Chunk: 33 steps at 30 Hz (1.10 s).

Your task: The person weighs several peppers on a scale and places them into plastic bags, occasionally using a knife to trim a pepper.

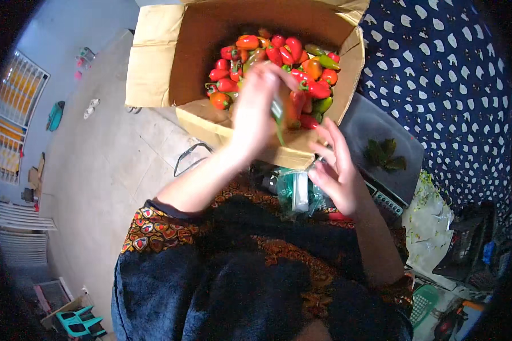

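In front of me a cardboard box (151, 74) with spread flaps holds a heap of glossy peppers (228, 85), mostly red, some orange and green. My left hand (256, 102), motion-blurred, reaches over the heap with its palm turned down. A blurred green stem or sliver (280, 130) and a pale grey bit show beside its fingers; whether it grips a pepper is unclear. My right hand (335, 166) hovers at the box's near right corner, fingers apart and nothing visible in them. A clear green plastic bag (290, 192) lies below the near flap.
Right of the box, a dark panel (379, 128) carries a green leafy clump (385, 154). A navy patterned cloth (443, 85) hangs beyond it. A pale sheet with green scraps (429, 226) lies lower right. Tiled floor (123, 140) and a teal plastic stool (81, 322) are leftward.
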Each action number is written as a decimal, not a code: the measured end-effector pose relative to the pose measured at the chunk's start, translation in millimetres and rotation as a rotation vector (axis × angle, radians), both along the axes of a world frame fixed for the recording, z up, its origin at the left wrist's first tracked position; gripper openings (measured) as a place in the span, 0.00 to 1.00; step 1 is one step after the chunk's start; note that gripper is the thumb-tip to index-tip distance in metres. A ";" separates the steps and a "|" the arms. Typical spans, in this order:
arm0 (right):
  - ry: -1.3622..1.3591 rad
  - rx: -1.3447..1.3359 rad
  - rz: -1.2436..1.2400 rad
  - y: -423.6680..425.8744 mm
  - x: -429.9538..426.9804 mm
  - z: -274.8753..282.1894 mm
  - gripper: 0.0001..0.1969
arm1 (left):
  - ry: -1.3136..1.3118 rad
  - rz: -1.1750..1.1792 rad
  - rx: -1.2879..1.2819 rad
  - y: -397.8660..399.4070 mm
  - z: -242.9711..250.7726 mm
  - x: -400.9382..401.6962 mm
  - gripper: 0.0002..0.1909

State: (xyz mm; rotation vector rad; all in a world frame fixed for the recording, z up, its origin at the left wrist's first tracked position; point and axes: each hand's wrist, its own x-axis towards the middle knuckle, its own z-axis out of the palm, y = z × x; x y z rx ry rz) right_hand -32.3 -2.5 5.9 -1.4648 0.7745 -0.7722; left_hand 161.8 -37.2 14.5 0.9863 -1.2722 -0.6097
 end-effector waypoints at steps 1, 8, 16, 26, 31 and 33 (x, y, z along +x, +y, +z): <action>0.009 0.006 0.005 4.1 -4.6 -3.5 0.39 | -0.126 -0.141 0.005 19.9 -8.6 -17.0 0.17; 0.000 0.214 -0.450 4.1 -110.5 -60.5 0.23 | -0.665 -0.359 -0.292 68.0 -43.8 -70.3 0.22; -0.607 0.339 -0.967 -70.5 -276.2 -121.4 0.20 | -1.250 -0.165 0.163 -56.5 -73.8 -22.0 0.14; 0.605 -0.102 -0.928 -94.4 -280.9 -176.2 0.31 | -1.925 -0.055 -0.187 -90.5 -96.4 -12.6 0.19; 0.793 -0.070 -0.910 -74.6 -259.8 -142.5 0.26 | -0.259 0.250 -0.043 -68.9 -29.2 -31.5 0.14; 0.743 -0.195 -0.892 -73.0 -246.0 -139.9 0.27 | -0.160 0.220 -0.160 -32.8 3.9 -70.3 0.16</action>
